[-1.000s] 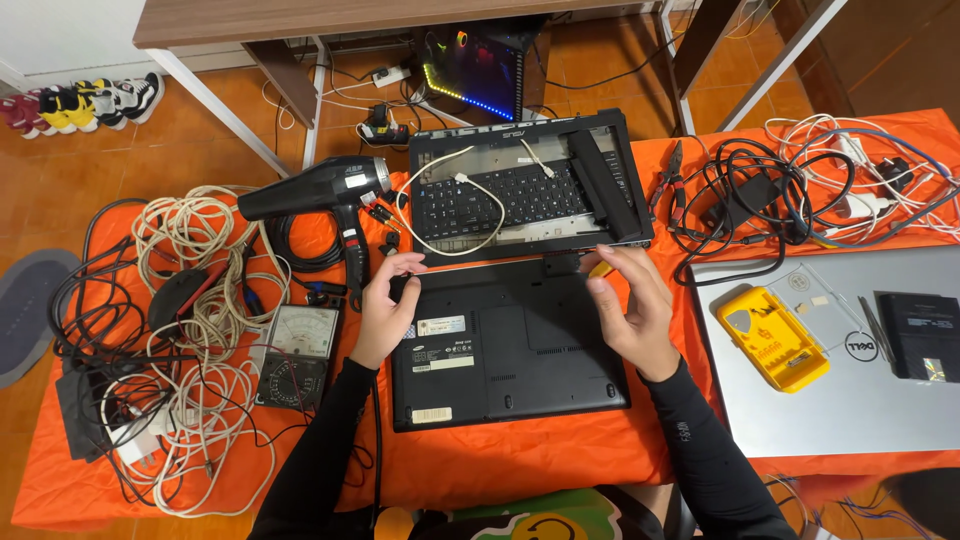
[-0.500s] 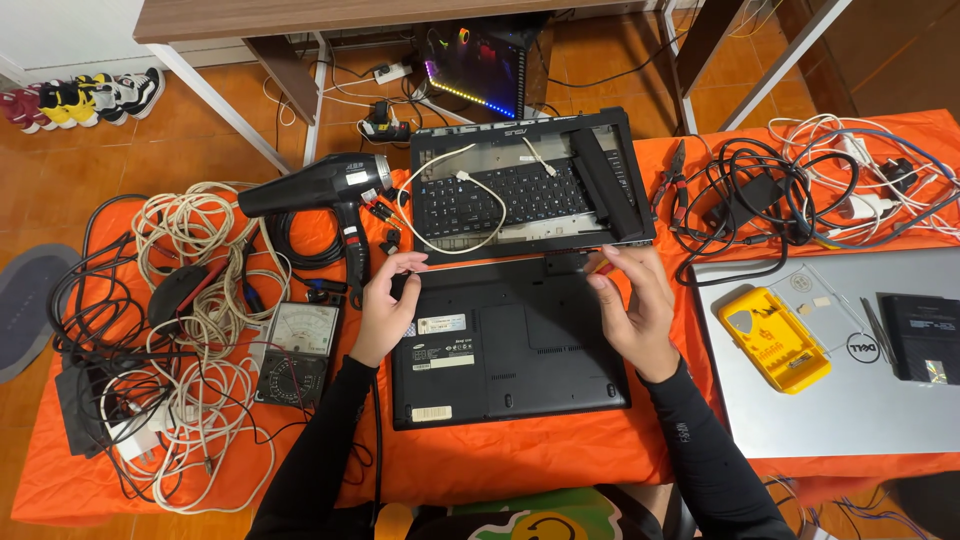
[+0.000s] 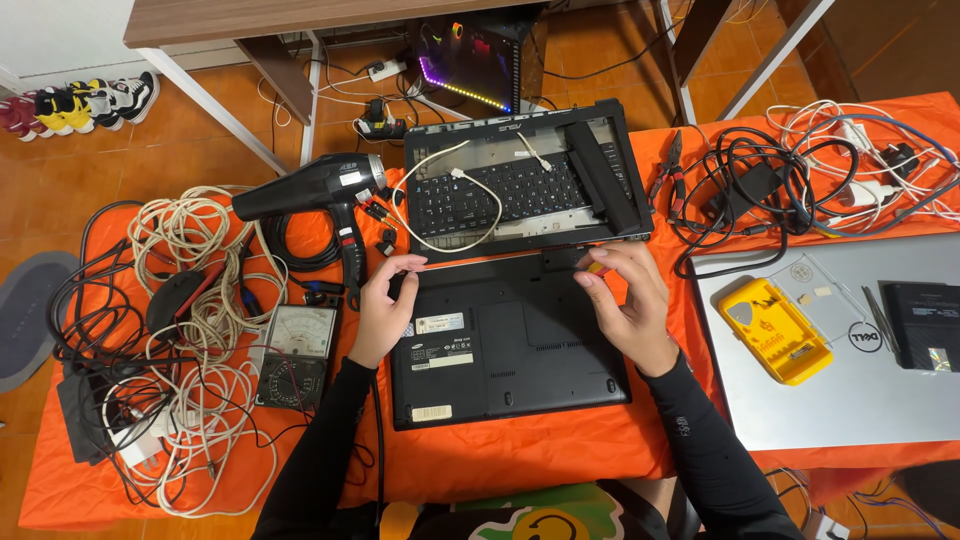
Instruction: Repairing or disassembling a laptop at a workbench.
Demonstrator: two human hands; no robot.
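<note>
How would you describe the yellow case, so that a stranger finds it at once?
Look at the orange cloth, then at the closed silver laptop on its right side. The yellow case lies on that lid's left part. It is the only bright yellow thing there; the black box beside it is dark.
</note>
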